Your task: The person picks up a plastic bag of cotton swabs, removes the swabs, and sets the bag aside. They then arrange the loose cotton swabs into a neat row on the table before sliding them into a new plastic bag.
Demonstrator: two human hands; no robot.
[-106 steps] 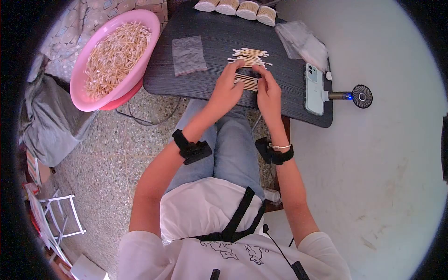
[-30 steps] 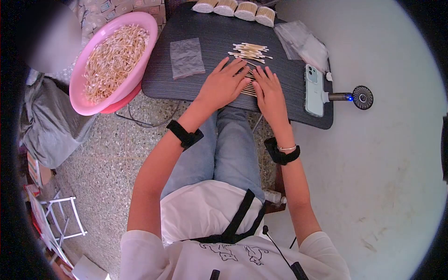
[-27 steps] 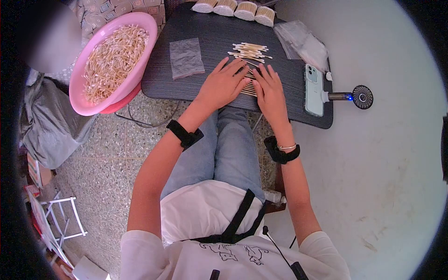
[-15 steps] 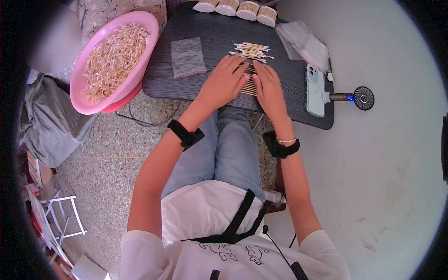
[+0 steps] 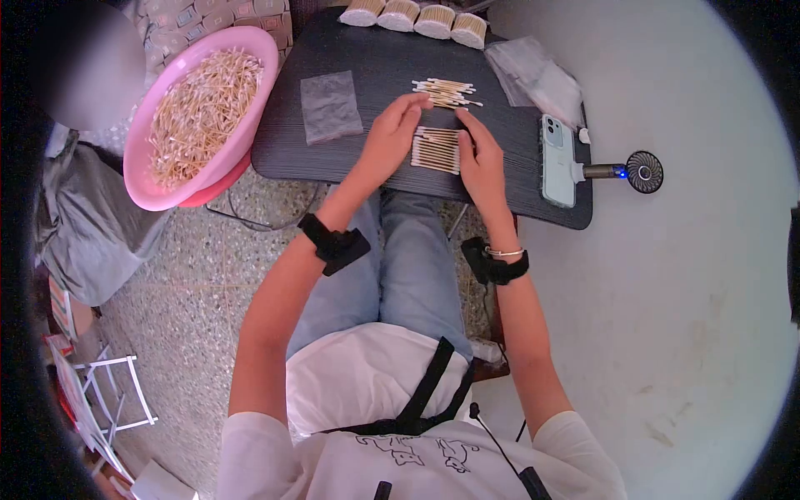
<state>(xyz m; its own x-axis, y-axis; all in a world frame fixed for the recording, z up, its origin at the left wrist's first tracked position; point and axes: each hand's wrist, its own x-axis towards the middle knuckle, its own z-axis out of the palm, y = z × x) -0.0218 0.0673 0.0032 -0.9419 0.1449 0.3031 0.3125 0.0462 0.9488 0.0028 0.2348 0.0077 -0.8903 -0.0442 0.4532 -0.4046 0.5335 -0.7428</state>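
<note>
On the dark table, a neat row of cotton swabs (image 5: 436,151) lies side by side between my two hands. My left hand (image 5: 393,135) is at the row's left end, fingers bent and apart, with its fingertips near a looser pile of swabs (image 5: 447,92) just beyond. At the right end is my right hand (image 5: 482,158), its thumb beside the swab tips and its index finger stretched out toward the loose pile. Neither hand visibly grips a swab.
A pink basin (image 5: 269,83) full of loose swabs stands left of the table (image 5: 287,158). A clear bag (image 5: 331,107) lies flat. Packed swab bundles (image 5: 433,21) line the far edge. Plastic bags (image 5: 533,75), a phone (image 5: 557,167) and a small fan (image 5: 644,172) are at the right.
My hands have moved apart and off the neat row, which now shows between them. My left hand has shifted left. The camera view has shifted slightly.
</note>
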